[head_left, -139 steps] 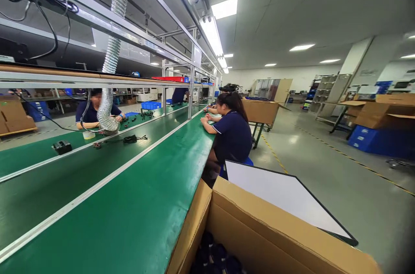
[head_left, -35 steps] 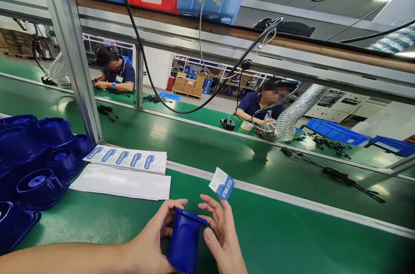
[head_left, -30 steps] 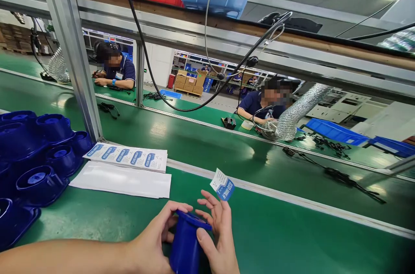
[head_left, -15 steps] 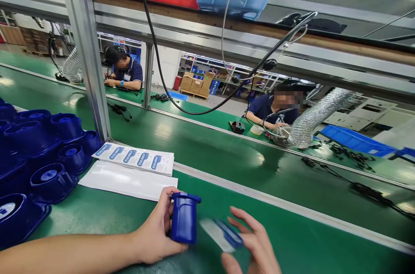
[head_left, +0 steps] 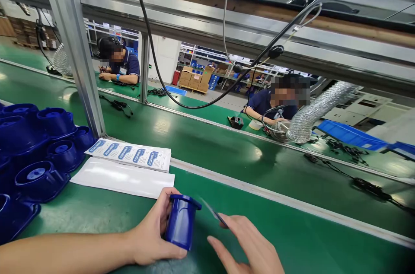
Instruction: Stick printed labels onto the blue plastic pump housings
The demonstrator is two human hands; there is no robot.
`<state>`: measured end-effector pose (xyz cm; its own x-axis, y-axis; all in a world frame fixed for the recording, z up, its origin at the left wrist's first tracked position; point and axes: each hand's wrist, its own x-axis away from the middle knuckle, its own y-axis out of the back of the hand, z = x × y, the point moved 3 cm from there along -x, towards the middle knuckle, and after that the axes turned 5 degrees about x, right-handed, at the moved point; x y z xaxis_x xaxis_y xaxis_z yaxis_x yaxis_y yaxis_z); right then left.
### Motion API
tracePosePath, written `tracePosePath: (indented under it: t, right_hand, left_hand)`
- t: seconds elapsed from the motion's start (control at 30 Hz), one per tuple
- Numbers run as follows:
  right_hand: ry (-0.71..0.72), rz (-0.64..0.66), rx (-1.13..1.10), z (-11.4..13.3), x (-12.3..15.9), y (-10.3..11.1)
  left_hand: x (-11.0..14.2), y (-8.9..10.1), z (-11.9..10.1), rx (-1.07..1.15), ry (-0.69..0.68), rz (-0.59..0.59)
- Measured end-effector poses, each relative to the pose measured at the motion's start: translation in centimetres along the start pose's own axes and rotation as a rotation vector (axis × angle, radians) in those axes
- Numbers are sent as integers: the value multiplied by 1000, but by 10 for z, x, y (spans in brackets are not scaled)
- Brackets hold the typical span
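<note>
My left hand (head_left: 152, 233) is wrapped round a dark blue plastic housing (head_left: 180, 223), a cup-like part with a flanged rim at its upper end. To the right of it, my right hand (head_left: 248, 243) holds a label (head_left: 212, 211) by one edge between finger and thumb side. The label is seen nearly edge-on and is apart from the housing. Beyond my left hand lie a sheet of blue-and-white printed labels (head_left: 132, 154) and a blank white backing sheet (head_left: 125, 177).
Several blue housings (head_left: 40, 176) crowd the left of the green bench (head_left: 301, 239). A metal post (head_left: 73, 49) rises behind them. A black cable (head_left: 152, 49) hangs from the shelf. Across the conveyor, two people work; a foil duct (head_left: 320, 109) stands beside the right one.
The label has turned from showing its printed face to nearly edge-on as my right hand rotated. My left hand still holds the housing, now tilted slightly. The view has shifted a little.
</note>
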<state>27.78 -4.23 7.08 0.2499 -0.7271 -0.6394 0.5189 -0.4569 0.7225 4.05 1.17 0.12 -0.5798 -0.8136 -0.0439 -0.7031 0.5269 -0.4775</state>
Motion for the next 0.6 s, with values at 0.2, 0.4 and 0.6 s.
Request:
tracePosePath:
  t: [0.2, 0.4, 0.6]
  right_hand:
    - [-423, -6, -353, -10, 6, -24]
    - [-599, 52, -440, -30, 18, -42]
    - [-417, 89, -302, -25, 12, -40]
  left_hand:
    - [0, 3, -14, 491, 282, 182]
    - [5, -9, -14, 344, 243, 430]
    - [6, -20, -14, 323, 139, 498]
